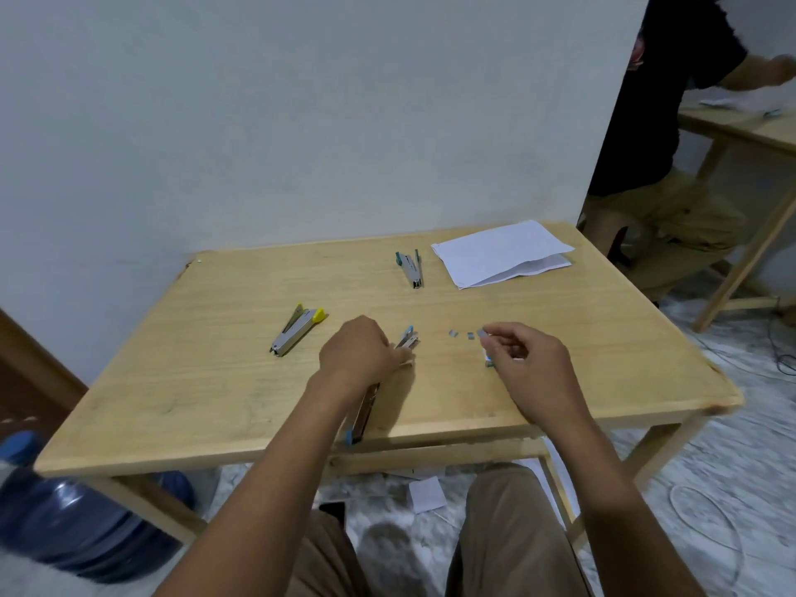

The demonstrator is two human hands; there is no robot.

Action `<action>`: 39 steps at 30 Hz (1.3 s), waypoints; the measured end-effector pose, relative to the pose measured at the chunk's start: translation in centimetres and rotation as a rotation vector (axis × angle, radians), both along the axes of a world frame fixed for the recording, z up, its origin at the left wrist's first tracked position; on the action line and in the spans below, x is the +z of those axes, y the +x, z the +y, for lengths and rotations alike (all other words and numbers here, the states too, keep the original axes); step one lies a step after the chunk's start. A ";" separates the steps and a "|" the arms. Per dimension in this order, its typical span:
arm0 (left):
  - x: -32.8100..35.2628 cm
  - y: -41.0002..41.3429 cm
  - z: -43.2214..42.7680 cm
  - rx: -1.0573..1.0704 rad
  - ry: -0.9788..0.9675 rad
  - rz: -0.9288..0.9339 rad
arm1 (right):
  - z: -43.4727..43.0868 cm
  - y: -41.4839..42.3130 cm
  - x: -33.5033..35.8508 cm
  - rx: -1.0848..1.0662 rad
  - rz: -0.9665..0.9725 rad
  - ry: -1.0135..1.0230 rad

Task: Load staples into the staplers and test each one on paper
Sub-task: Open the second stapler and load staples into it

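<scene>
My left hand (359, 351) grips a blue-tipped stapler (408, 338) that lies opened out on the wooden table (215, 381); its other end (359, 420) shows under my wrist near the front edge. My right hand (523, 357) pinches a small strip of staples (482, 333) just above the table. Two more staple strips (461, 335) lie to its left, and a small staple box (488, 359) peeks out beneath my fingers. A yellow-tipped stapler (297, 329) lies at the left, and another blue-tipped stapler (410, 269) lies open farther back. Folded white paper (502, 254) sits at the back right.
A white wall stands right behind the table. A blue water jug (64, 523) lies on the floor at the left. Another person (663, 135) sits at a second wooden table (741, 127) to the right. Paper scraps (426, 495) and cables lie on the floor.
</scene>
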State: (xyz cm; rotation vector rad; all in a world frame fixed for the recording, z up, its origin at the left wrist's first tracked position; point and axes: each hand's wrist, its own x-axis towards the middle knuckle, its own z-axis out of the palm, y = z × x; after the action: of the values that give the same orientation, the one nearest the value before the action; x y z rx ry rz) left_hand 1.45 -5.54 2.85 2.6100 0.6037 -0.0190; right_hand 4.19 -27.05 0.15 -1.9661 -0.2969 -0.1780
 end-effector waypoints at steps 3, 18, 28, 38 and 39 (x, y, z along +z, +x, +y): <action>-0.4 0.1 -0.1 -0.026 0.000 -0.033 | 1.5 -0.5 -0.3 0.087 0.005 0.011; -1.0 -3.0 1.2 -0.114 -1.174 -0.367 | 6.0 -1.2 2.3 0.322 -0.055 0.046; -1.5 -3.7 1.4 -0.175 -1.310 -0.370 | 6.7 -0.3 2.9 0.384 -0.143 -0.073; -1.2 -3.5 1.1 -0.148 -1.436 -0.375 | 7.0 -0.9 2.9 0.484 -0.095 -0.071; -1.2 -3.5 1.1 -0.152 -1.445 -0.372 | 7.0 -0.9 2.8 0.485 -0.092 -0.080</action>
State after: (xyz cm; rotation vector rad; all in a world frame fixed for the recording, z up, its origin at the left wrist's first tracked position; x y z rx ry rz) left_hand -2.05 -4.41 1.64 1.1890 0.1100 -0.0095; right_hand 3.32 -20.07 2.96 -1.9067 -0.8380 0.0598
